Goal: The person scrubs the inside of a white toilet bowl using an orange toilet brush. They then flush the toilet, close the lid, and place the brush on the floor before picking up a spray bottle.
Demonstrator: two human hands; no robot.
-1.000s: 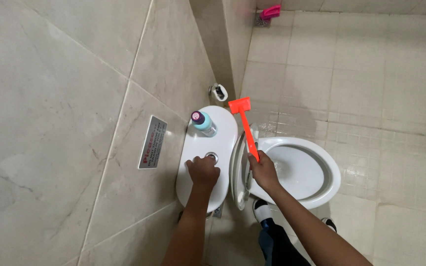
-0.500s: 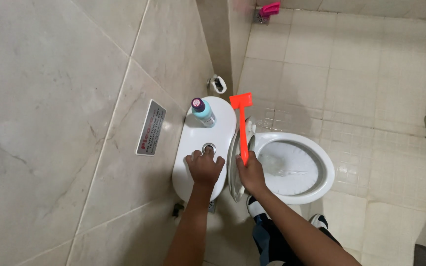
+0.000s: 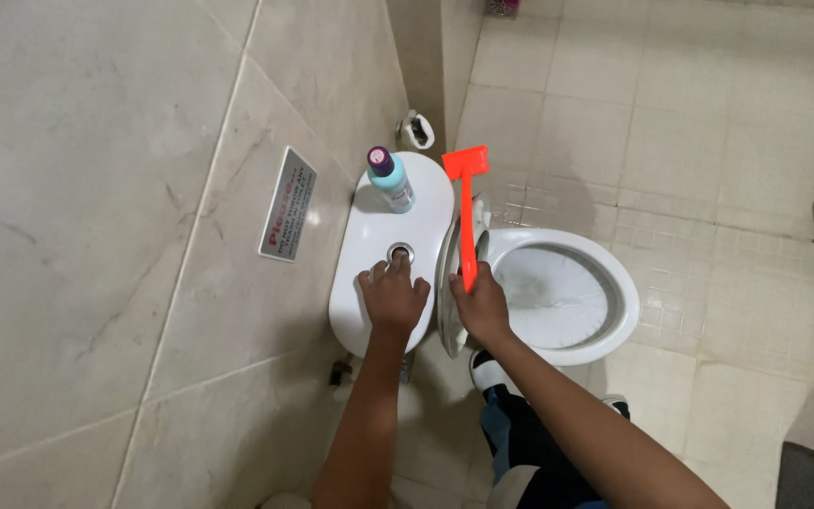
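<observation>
Beige tiled walls and floor | toilet bowl [image 3: 614,320] right, seat raised | tank lid [image 3: 369,236] left, bottle [image 3: 390,179] far | left hand [image 3: 394,298] open, fingertips at flush button [image 3: 399,253]: press squarely | right hand [image 3: 480,306] gripping orange brush handle [image 3: 467,217]: keep upright.
</observation>
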